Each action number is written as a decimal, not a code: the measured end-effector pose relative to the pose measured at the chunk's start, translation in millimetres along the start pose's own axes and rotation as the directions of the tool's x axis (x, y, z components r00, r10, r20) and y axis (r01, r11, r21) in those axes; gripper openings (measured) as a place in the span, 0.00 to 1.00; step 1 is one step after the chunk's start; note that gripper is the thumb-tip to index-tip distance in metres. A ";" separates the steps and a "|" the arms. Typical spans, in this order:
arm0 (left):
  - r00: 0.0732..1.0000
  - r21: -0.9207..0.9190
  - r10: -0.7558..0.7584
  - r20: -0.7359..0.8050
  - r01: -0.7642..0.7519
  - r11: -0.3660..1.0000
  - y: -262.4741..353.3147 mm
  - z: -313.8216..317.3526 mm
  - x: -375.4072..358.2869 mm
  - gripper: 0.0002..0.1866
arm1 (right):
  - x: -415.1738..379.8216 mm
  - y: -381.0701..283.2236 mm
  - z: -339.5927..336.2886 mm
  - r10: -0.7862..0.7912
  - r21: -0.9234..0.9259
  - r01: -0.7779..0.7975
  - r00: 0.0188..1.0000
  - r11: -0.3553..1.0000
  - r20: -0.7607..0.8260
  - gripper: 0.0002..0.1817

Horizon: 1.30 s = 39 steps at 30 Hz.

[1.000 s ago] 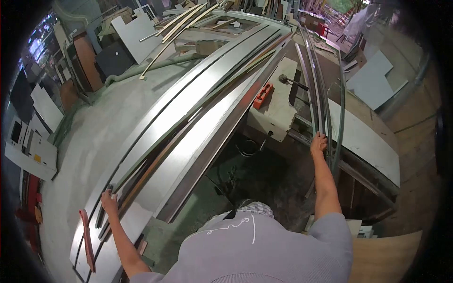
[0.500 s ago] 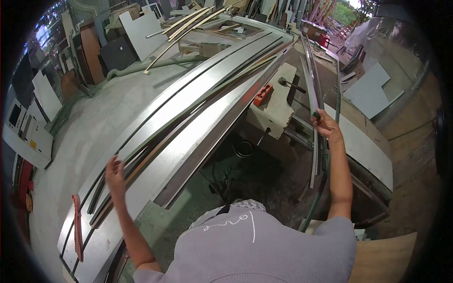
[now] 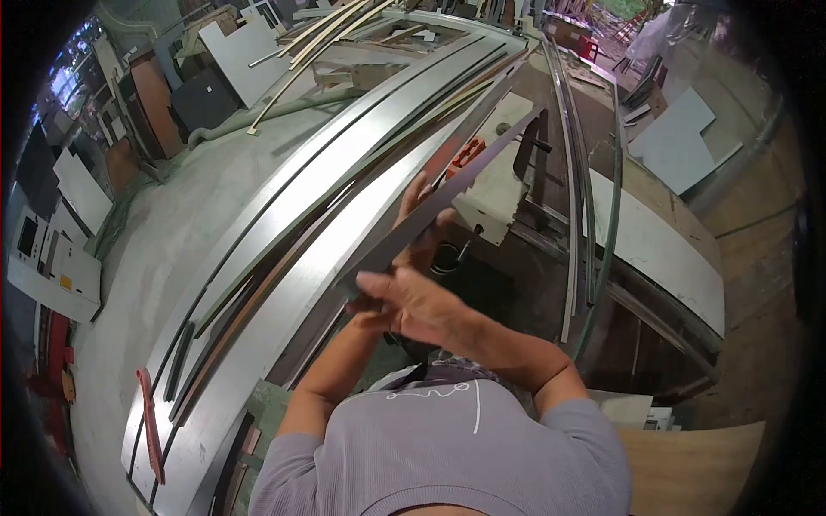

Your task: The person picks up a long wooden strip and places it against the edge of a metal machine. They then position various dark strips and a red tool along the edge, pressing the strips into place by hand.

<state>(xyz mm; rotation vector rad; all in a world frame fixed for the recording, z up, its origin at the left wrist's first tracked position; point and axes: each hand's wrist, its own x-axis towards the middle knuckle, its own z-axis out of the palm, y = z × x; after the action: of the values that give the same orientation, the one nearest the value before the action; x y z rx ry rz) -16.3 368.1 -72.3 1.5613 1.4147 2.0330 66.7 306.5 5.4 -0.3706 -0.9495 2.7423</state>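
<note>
The long grey strip [image 3: 447, 193] sits in front of the person's chest, slanting up and away from its near end, by the right hand, toward its far tip over the pale machine top [image 3: 499, 185]. It's clear of the stacks, held in air over the gap between the two work surfaces.

Right hand [image 3: 409, 301]: grip closed on the strip's near end, thumb laid across it, fingers wrapped under. Left hand [image 3: 422, 219]: further up the strip, fingers extended along its edge and touching it; whether that grip is fully closed can't be told, strip hides the palm.

To the left, the long counter [image 3: 172, 249] runs from near-left corner to far end, carrying grey panels [image 3: 344, 163] and thin dark strips laid lengthwise, edges parallel w/ the counter's right edge. Held strip's near end is just beside that right edge, not touching as far as visible. A red tool [image 3: 148, 421] lies near the counter's near-left corner. An orange block [image 3: 465, 155] sits on the machine top, just under the held strip.

To the right, a bundle of thin rails [image 3: 575, 198] and a green rail [image 3: 609, 215] run lengthwise, well apart from both hands. Open room: dark floor gap [image 3: 508, 301] between counter and rails, right of the hands.
</note>
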 end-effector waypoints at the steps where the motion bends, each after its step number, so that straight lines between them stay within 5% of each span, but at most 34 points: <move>1: 0.999 0.038 0.038 0.020 -0.039 0.999 -1.2 0.6 3.9 0.26 | -4.7 -2.2 -6.5 0.053 -0.108 -0.045 0.996 0.993 0.076 0.26; 4: 0.996 -0.010 -0.091 0.015 0.091 0.996 13.0 -11.5 11.9 0.21 | -10.4 -17.4 -47.1 0.162 -0.267 -0.113 0.972 0.957 0.170 0.28; 5: 0.992 -0.057 -0.117 -0.043 0.115 0.992 17.3 -17.1 16.3 0.19 | -6.8 -18.1 -84.0 0.131 -0.161 -0.090 0.956 0.983 0.261 0.30; 7: 0.992 0.232 -0.093 -0.089 0.112 0.966 48.4 -41.3 29.2 0.16 | -17.2 -45.7 -123.9 -0.003 -0.116 0.013 0.996 0.993 0.086 0.29; 9: 0.964 0.022 -0.137 -0.226 0.146 0.989 46.3 -65.4 37.8 0.11 | -26.1 -72.3 -158.2 -0.366 -0.465 0.292 0.927 0.836 -0.077 0.26; 10: 0.955 -0.059 -0.138 -0.264 0.127 0.990 62.7 -71.5 43.3 0.13 | -24.7 -91.4 -177.1 -0.360 -0.386 0.253 0.902 0.887 -0.238 0.26; 11: 0.943 -0.034 -0.163 -0.290 0.160 0.986 64.3 -87.1 43.9 0.14 | -19.4 -99.1 -208.2 -0.504 -0.515 0.324 0.824 0.794 -0.259 0.27; 13: 0.928 -0.160 -0.185 -0.323 0.139 0.977 63.6 -108.0 40.6 0.17 | -7.6 -135.6 -238.0 -0.707 -0.933 -0.068 0.634 0.353 -0.313 0.28; 15: 0.908 -0.137 -0.187 -0.374 0.146 0.980 74.6 -113.6 35.2 0.21 | 7.8 -161.8 -272.1 -0.849 -0.981 -0.175 0.529 -0.088 -0.018 0.32; 16: 0.891 -0.119 -0.196 -0.410 0.161 0.980 78.0 -115.3 30.9 0.24 | 16.3 -178.1 -283.9 -0.844 -0.982 -0.166 0.536 -0.089 -0.014 0.32; 18: 0.902 -0.121 -0.195 -0.385 0.160 0.980 75.9 -124.5 15.5 0.26 | 32.7 -210.2 -303.7 -0.784 -0.830 -0.349 0.600 -0.435 0.159 0.35; 21: 0.901 -0.160 -0.236 -0.364 0.189 0.969 76.6 -123.4 -5.5 0.34 | 45.8 -250.1 -321.2 -0.593 -0.660 -0.370 0.792 -0.654 0.145 0.37; 24: 0.841 -0.228 -0.306 -0.447 0.224 0.948 68.3 -123.3 -30.7 0.37 | 67.3 -276.4 -355.2 -0.437 -0.692 -0.285 0.898 -0.663 0.049 0.33; 25: 0.830 -0.224 -0.304 -0.468 0.221 0.949 63.9 -124.8 -40.9 0.37 | 72.9 -282.4 -363.4 -0.419 -0.680 -0.216 0.896 -0.701 0.146 0.30; 28: 0.754 -0.324 -0.351 -0.555 0.192 0.926 51.1 -143.8 -82.7 0.36 | 79.3 -276.1 -315.5 -0.299 -0.647 -0.145 0.945 -0.749 0.135 0.27; 32: 0.341 -0.337 -0.302 -0.890 -0.049 0.940 76.2 -207.4 -144.2 0.29 | 95.1 -224.5 -235.3 -0.228 -0.621 0.197 0.813 -0.758 0.536 0.24; 34: 0.358 -0.226 -0.196 -0.913 -0.043 0.973 95.4 -262.5 -217.4 0.31 | 105.8 -178.8 -197.5 -0.200 -0.626 0.383 0.724 -0.679 0.660 0.23; 36: 0.035 -0.133 -0.129 -0.991 -0.177 0.975 117.8 -320.7 -295.5 0.35 | 115.4 -131.0 -167.6 -0.136 -0.607 0.542 0.671 -0.581 0.729 0.23; 37: 0.030 -0.129 -0.125 -0.992 -0.175 0.976 120.9 -314.6 -363.7 0.35 | 120.3 -105.8 -157.1 -0.081 -0.581 0.613 0.647 -0.535 0.758 0.24; 38: 0.042 -0.164 -0.164 -0.985 -0.478 0.863 142.7 -417.2 -436.9 0.39 | 125.1 -82.5 -148.8 -0.052 -0.572 0.663 0.631 -0.483 0.774 0.24; 39: -0.018 -0.111 -0.131 -0.991 -0.426 0.898 157.3 -411.5 -450.8 0.39 | 126.4 -64.7 -140.7 -0.008 -0.583 0.684 0.646 -0.438 0.764 0.24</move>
<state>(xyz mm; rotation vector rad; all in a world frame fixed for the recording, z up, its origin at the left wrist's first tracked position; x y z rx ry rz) -115.7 -235.5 -224.2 -0.3674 0.7593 3.5223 -2.2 472.7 -81.7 0.4907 -2.6027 0.5278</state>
